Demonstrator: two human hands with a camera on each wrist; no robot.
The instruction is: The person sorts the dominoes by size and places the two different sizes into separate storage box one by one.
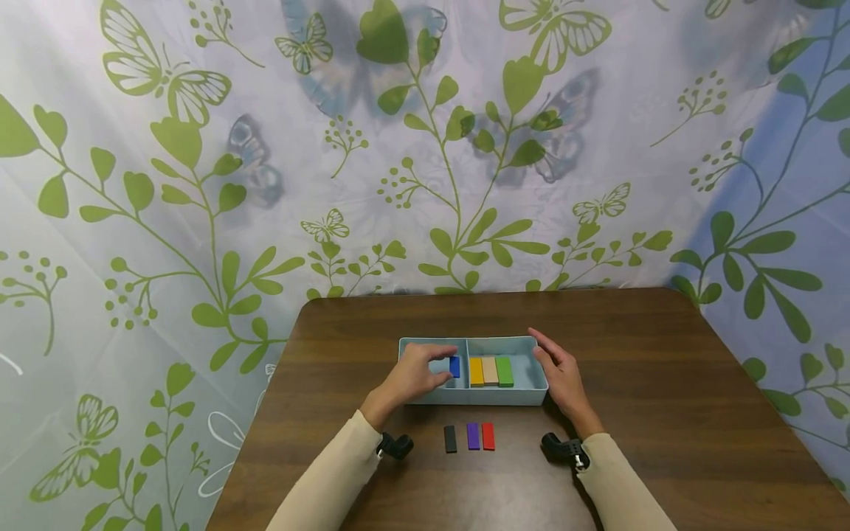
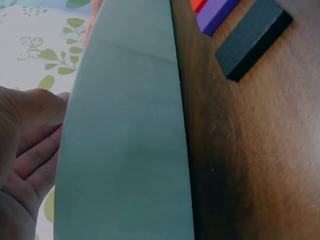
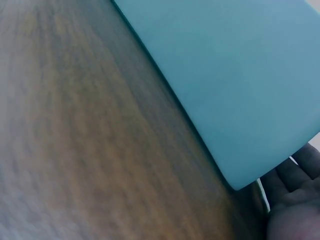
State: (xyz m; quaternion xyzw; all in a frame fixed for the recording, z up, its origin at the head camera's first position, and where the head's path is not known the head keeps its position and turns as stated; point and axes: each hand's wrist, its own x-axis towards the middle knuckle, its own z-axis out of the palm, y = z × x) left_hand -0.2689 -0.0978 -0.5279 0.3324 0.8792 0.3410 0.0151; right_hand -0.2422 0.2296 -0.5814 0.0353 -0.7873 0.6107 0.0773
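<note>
A light blue two-compartment box (image 1: 505,397) stands on the table. My left hand (image 1: 415,372) reaches over its left compartment, thumb and fingers spread apart around a blue block (image 1: 454,366). In the head view a gap shows between the fingertips and that block; the left wrist view has the box wall (image 2: 122,125) hiding the fingertips. Yellow (image 1: 477,372), beige (image 1: 490,371) and green (image 1: 505,371) blocks lie side by side in the right compartment. At the box's right end, my right hand (image 1: 563,376) lies along the outer edge, fingers extended, holding nothing visible.
In front of the box, a black block (image 1: 450,439), a purple block (image 1: 473,436) and a red block (image 1: 488,436) lie on the brown wooden table (image 1: 664,383). Behind the table hangs a leaf-and-butterfly patterned curtain (image 1: 372,243).
</note>
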